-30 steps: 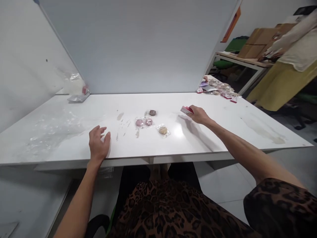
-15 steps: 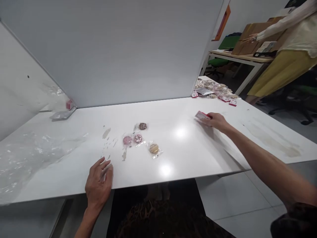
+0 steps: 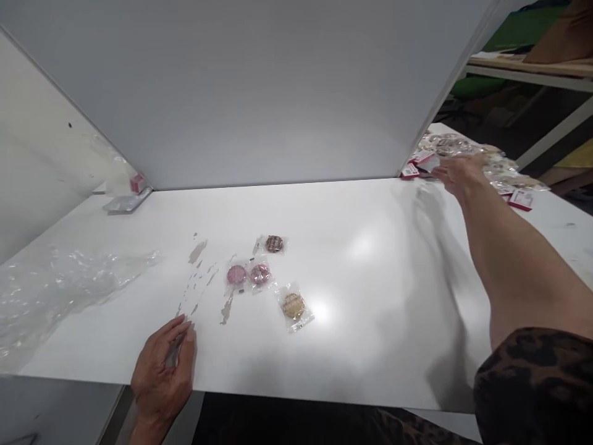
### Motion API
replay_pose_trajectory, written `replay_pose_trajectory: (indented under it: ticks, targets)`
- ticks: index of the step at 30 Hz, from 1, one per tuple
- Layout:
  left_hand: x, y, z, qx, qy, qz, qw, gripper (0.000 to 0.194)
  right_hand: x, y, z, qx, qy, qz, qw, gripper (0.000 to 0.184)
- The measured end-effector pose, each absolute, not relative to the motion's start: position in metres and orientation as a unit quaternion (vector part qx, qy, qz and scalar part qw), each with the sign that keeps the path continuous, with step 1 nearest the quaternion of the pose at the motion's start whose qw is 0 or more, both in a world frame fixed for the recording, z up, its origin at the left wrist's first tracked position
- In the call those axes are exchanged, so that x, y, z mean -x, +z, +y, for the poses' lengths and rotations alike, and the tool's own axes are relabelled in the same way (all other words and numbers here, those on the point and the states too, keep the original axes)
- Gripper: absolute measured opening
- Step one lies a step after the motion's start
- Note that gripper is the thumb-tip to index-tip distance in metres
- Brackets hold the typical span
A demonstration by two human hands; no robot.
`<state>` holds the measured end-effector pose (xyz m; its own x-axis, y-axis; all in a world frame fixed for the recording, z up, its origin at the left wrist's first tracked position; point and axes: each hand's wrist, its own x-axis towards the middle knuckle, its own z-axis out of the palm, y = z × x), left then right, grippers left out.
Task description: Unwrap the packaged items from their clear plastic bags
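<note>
Table [image 3: 347,216]: is carrying the goods on its white surface, with a grey panel [image 3: 278,93] standing along the far edge.
Plastic [image 3: 69,284]: is sprawling by the left edge, well apart from the right hand.
Pile [image 3: 498,162]: is lying toward the far right corner, past the panel's end; its clear wrappers seem to be overlapping, so handling one piece there is probably calling for a light pinch rather than a sweep.
Right arm [image 3: 523,278]: is stretching out nearly straight above the surface, its sleeve [image 3: 532,383] hanging by the near edge; keeping the forearm raised is likely sparing the pieces below from being dragged.
Right hand [image 3: 461,174]: is hovering over or resting on the pile, back upward, fingers pointing left; I cannot tell whether they are grasping anything, since the tips are blurring into the wrappers.
Left hand [image 3: 162,371]: is resting at the near edge, left of centre, thumb standing apart from loosely curling fingers, released and holding nothing visible; it is usefully leaving the middle free.
Boxes: one [image 3: 410,171] is lying against the panel's right end, another [image 3: 521,199] near the right edge.
Packets: dark [image 3: 274,243], two pink [image 3: 236,275] [image 3: 260,273] and yellow [image 3: 294,305] are lying mid-surface, apart from both hands.
</note>
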<state>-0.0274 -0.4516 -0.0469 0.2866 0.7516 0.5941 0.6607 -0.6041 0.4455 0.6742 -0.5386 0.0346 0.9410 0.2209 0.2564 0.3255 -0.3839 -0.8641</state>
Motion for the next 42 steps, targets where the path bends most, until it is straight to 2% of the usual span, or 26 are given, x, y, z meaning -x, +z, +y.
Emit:
replay_pose_trajectory:
  ticks: [4, 10, 13, 16, 19, 24, 27, 30, 34, 39, 42]
  targets:
    - [0.026, -0.046, -0.451, -0.806, 0.399, 0.433, 0.056, 0.02, -0.623, 0.009, -0.564, 0.803, 0.061, -0.099, 0.584, 0.025]
    - [0.017, -0.042, -0.453, -0.81, 0.399, 0.426, 0.055, 0.016, -0.512, -0.001, -0.595, 0.782, 0.154, -0.174, 0.579, 0.016]
    - [0.012, -0.043, -0.454, -0.803, 0.38, 0.455, 0.058, 0.022, -0.458, 0.007, -0.583, 0.771, 0.206, -0.287, 0.529, 0.013]
    - [0.01, -0.045, -0.456, -0.802, 0.368, 0.466, 0.071, 0.024, -0.411, 0.017, -0.553, 0.759, 0.231, -0.419, 0.442, 0.025]
    - [0.008, -0.046, -0.458, -0.801, 0.368, 0.464, 0.084, 0.023, -0.373, 0.023, -0.511, 0.755, 0.207, -0.521, 0.339, 0.031]
    - [0.007, -0.042, -0.463, -0.807, 0.334, 0.473, 0.113, 0.023, -0.331, 0.022, -0.455, 0.797, 0.209, -0.512, 0.24, 0.051]
    - [0.007, -0.033, -0.463, -0.815, 0.3, 0.473, 0.148, 0.025, -0.317, 0.019, -0.443, 0.813, 0.215, -0.499, 0.209, 0.037]
    - [0.0, -0.02, -0.456, -0.824, 0.274, 0.451, 0.207, 0.03, -0.307, 0.019, -0.441, 0.823, 0.225, -0.47, 0.225, 0.026]
    - [-0.032, -0.002, -0.437, -0.853, 0.228, 0.396, 0.251, 0.041, -0.295, 0.021, -0.443, 0.819, 0.257, -0.425, 0.287, 0.04]
    - [-0.082, 0.012, -0.409, -0.886, 0.13, 0.384, 0.225, 0.049, -0.289, 0.03, -0.456, 0.784, 0.301, -0.384, 0.384, 0.058]
    - [-0.097, 0.01, -0.394, -0.895, 0.092, 0.38, 0.217, 0.049, -0.292, 0.042, -0.474, 0.744, 0.316, -0.396, 0.436, 0.06]
